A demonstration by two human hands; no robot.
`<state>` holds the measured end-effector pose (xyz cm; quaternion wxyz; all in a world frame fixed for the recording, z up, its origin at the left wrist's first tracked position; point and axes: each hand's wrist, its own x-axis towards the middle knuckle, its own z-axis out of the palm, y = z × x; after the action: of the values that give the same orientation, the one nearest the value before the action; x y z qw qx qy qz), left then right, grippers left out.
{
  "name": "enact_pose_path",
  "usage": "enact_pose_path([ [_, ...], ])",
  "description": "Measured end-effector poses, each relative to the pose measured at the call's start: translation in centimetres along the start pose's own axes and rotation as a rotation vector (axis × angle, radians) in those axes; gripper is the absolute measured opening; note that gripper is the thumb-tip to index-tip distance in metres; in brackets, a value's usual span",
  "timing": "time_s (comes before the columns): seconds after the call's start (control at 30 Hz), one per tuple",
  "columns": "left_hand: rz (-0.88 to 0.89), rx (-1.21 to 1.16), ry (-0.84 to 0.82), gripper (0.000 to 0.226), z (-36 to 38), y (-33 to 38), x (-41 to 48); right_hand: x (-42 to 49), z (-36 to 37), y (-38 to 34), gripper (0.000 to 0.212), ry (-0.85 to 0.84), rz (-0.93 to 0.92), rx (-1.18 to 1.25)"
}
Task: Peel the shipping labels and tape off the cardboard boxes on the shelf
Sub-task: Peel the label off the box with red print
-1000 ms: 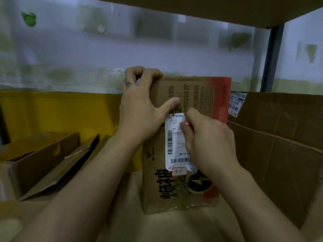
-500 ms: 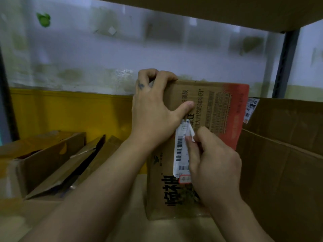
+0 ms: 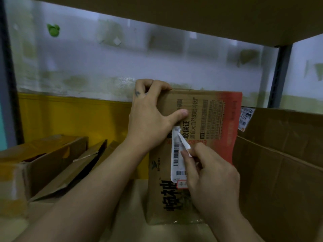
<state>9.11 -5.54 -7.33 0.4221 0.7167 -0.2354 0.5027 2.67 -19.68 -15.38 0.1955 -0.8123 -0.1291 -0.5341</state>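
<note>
Peeling further than half a second ago, the right hand (image 3: 209,175) pinches the loose right edge of the shipping label (image 3: 176,154) between thumb and forefinger. The raised flap now runs from the label's top corner down to the fingertips, where before only the corner stood off. Red lettering on the printed box (image 3: 206,119) shows beside the flap. The label's left part and bottom are still stuck to the box's front face, left of its middle.

The left hand (image 3: 150,116) stays where it was. Its fingers curl over the box's top left corner and its thumb presses flat on the face just above the label.

The printed box stands upright on the brown shelf board (image 3: 122,215). Left of it lie two opened cartons (image 3: 43,163) with their flaps loose. Right of it, touching or nearly so, sits a large plain box (image 3: 279,163), with a second label (image 3: 245,117) hanging over its top left corner.

Behind the printed box is a pale, stained wall (image 3: 87,67) with a yellow band (image 3: 70,116) along its foot. Above it runs the underside of an upper shelf (image 3: 209,14), and to its upper right a dark metal post (image 3: 279,75).
</note>
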Motion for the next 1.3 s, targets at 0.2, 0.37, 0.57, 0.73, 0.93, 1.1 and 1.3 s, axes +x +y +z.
enact_pose_path([
  [0.2,-0.013,-0.033,-0.109,0.050,-0.2,0.3,0.4,1.3,-1.5,1.5,0.018,-0.059,0.155,-0.086],
  [0.37,-0.007,-0.036,-0.141,0.050,-0.7,0.4,0.4,-0.9,-1.6,1.9,0.056,-0.149,0.301,0.217],
  [0.57,-0.017,-0.010,-0.115,0.050,-0.2,0.9,0.1,-3.1,-0.8,2.4,0.071,-0.018,0.523,0.456],
  [0.73,-0.031,-0.006,-0.086,0.051,0.2,0.9,0.0,-4.4,-0.3,3.8,0.025,-0.113,0.625,0.579],
  [0.93,-0.019,-0.004,-0.062,0.052,0.5,1.0,-0.3,-5.0,0.6,3.0,0.032,-0.256,0.616,0.402],
  [1.1,-0.002,0.014,-0.059,0.051,0.5,0.9,-0.3,-4.4,1.1,2.9,0.048,-0.136,0.356,0.172],
  [1.3,-0.002,0.031,-0.041,0.052,0.8,1.0,-0.4,-5.8,1.8,2.9,0.036,-0.064,0.379,0.462],
])
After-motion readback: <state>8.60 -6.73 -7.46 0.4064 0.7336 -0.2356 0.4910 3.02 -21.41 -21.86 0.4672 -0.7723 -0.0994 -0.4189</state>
